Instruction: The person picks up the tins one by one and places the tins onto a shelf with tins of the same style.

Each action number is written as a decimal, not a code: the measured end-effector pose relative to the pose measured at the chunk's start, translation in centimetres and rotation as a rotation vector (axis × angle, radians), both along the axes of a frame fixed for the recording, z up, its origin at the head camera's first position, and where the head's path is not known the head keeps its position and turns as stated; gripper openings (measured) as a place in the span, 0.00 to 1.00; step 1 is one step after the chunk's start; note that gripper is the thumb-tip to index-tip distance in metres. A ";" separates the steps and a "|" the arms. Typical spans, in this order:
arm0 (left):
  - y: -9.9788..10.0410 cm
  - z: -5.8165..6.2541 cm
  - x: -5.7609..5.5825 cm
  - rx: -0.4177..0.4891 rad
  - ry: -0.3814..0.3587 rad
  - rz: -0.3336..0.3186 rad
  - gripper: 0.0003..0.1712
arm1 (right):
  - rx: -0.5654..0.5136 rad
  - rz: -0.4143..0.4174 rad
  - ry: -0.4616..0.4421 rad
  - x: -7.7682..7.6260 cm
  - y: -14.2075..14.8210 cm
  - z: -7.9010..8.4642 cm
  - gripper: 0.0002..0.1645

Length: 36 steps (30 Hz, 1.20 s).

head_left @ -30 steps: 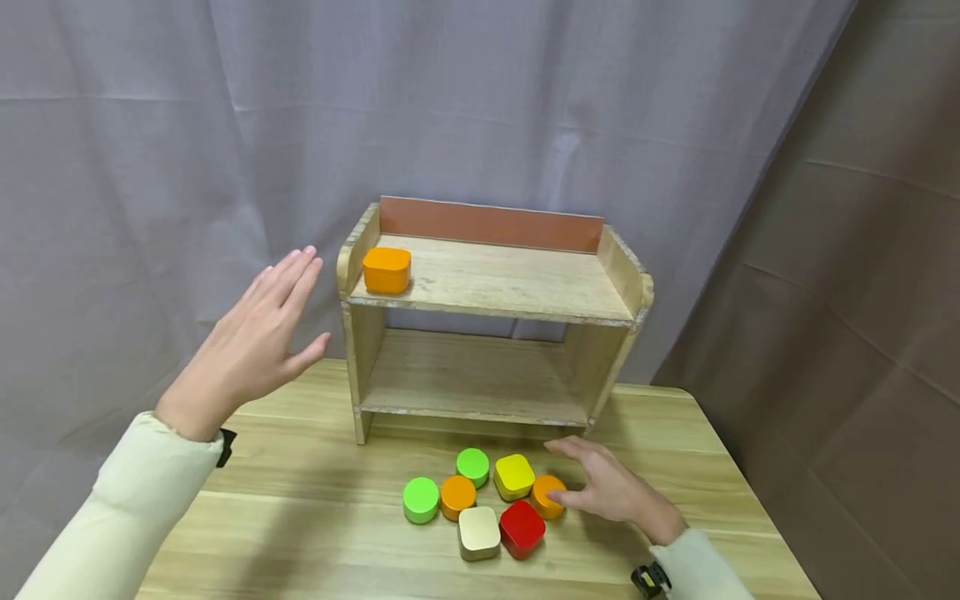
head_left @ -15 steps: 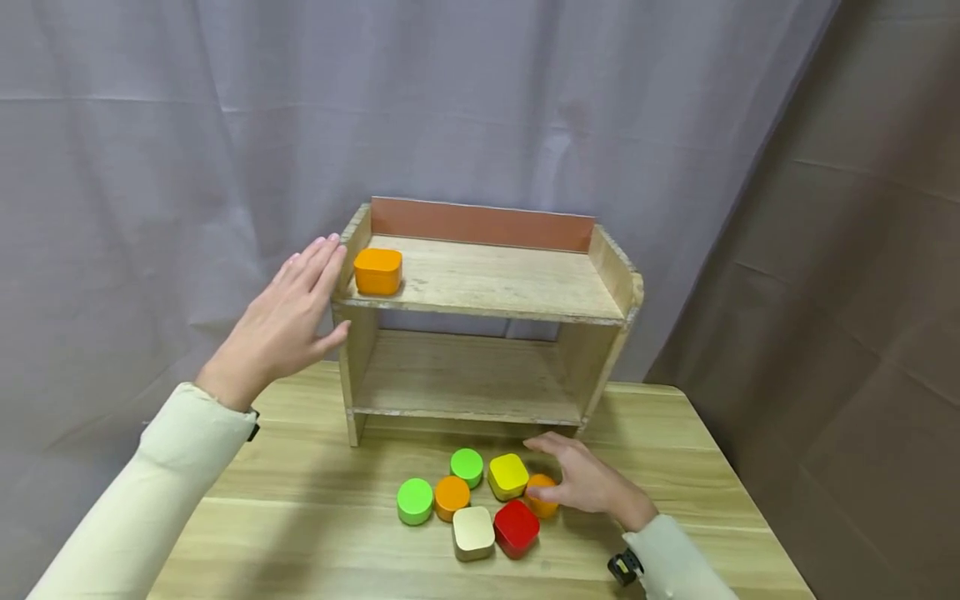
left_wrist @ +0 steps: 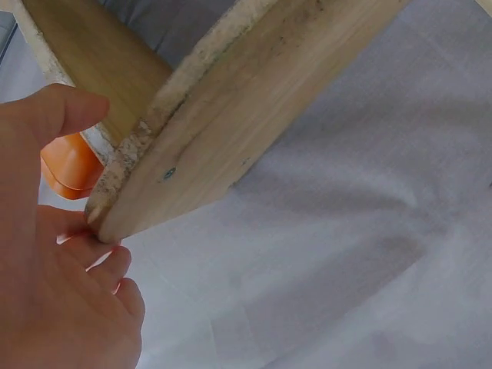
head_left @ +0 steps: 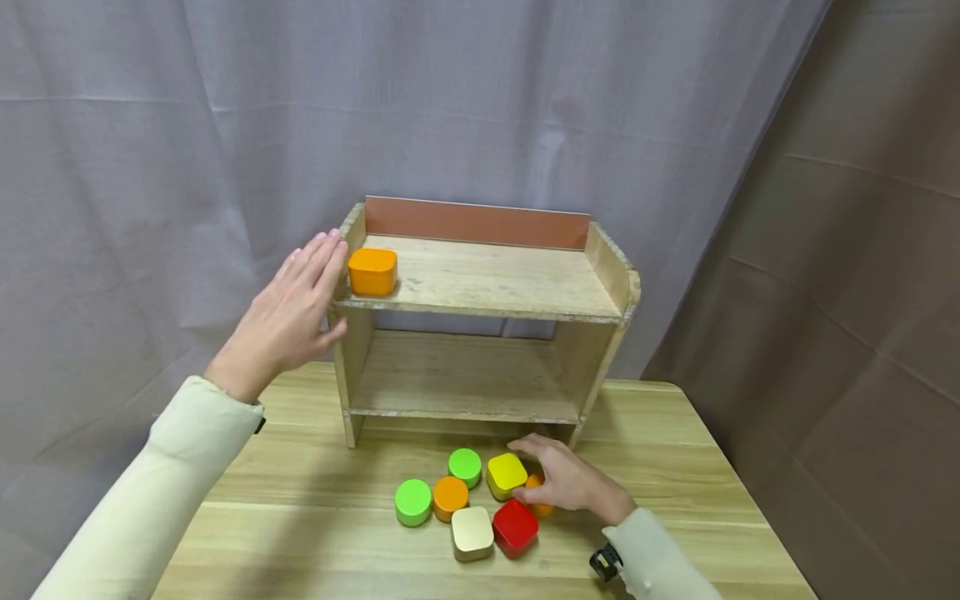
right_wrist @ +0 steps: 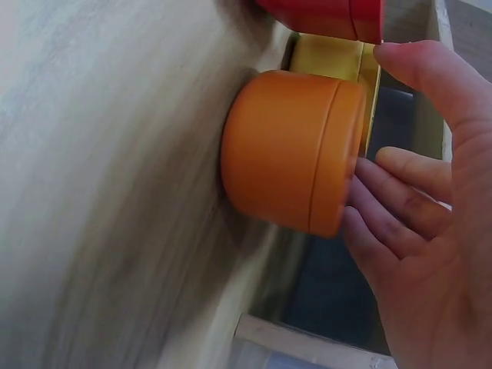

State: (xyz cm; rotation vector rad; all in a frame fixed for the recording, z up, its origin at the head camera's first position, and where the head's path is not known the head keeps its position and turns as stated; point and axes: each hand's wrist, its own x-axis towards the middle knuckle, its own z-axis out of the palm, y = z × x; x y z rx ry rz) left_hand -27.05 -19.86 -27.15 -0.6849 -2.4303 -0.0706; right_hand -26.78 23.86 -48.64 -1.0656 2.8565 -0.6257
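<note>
My left hand (head_left: pixel 288 304), fingers straight, is at the upper left side of the wooden shelf (head_left: pixel 491 310); in the left wrist view its fingertips touch the side panel (left_wrist: pixel 192 154). Close by, a rounded-square orange container (head_left: pixel 372 271) sits on the top board. Over the table, my right hand (head_left: pixel 566 479) spreads thumb and fingers around the right side of a yellow lidded container (head_left: pixel 506 472), gripping nothing visibly. Beneath that hand, a round orange container (right_wrist: pixel 284 150) is partly hidden in the head view. A red container (head_left: pixel 516 523) stands just in front of the thumb.
Left of the right hand stand two round green containers (head_left: pixel 413 500), another round orange one (head_left: pixel 451 496) and a cream square one (head_left: pixel 472 528). All rest on the wooden table (head_left: pixel 360 542). Grey curtain (head_left: pixel 465 100) hangs behind, brown cloth (head_left: pixel 862 350) at right.
The left hand has come rightward to the shelf's side. My right hand has shifted left, from over the round orange container towards the yellow one. The view has drifted slightly; the containers keep their arrangement.
</note>
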 end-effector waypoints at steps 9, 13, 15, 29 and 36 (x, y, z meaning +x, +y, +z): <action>-0.4 0.1 -0.9 0.015 0.012 0.018 0.56 | -0.008 0.002 0.019 -0.2 -0.2 -0.9 0.41; -0.5 -0.1 -0.9 0.027 0.016 0.011 0.56 | -0.021 0.008 0.030 -0.3 -0.2 -1.2 0.41; -0.5 -0.1 -0.9 0.031 0.028 0.001 0.56 | -0.028 0.012 0.037 -0.4 -0.2 -1.4 0.41; -0.4 -0.3 -1.2 0.039 0.033 -0.026 0.55 | -0.088 -0.016 0.007 -0.4 -0.1 -2.2 0.37; -0.5 -0.4 -1.4 0.044 0.013 -0.016 0.56 | -0.149 -0.054 -0.040 -0.4 0.0 -2.6 0.35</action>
